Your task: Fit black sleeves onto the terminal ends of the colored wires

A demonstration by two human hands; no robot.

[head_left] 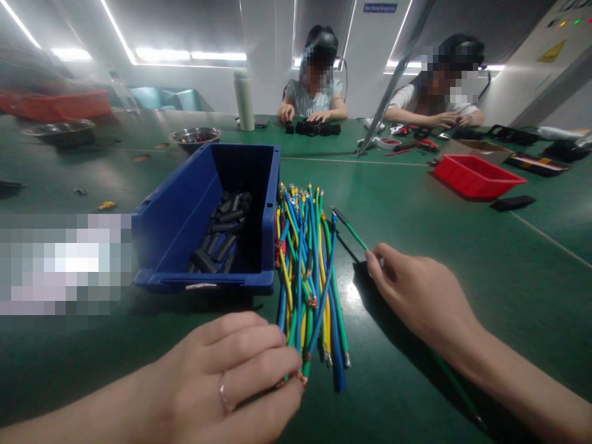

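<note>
My right hand [411,287] pinches a green wire [355,234] between thumb and fingers, raised slightly over the table. A dark sleeve [340,214] covers the far tip of that wire. To its left lies a bundle of blue, green and yellow wires [303,259], several with ring terminals at the far end and bare copper strands elsewhere. My left hand [240,376], wearing a ring, has its fingers curled over the near end of the bundle, by some copper strands; its thumb is hidden. Beyond it, a blue bin [203,280] holds several short black tubes [224,231].
A red tray [478,179] and a cardboard box [474,150] stand at the right. Metal bowls [197,137] and a pale bottle [243,102] are farther back. Two people [319,92] work across the green table [393,197]. Tools [423,142] lie at the back right.
</note>
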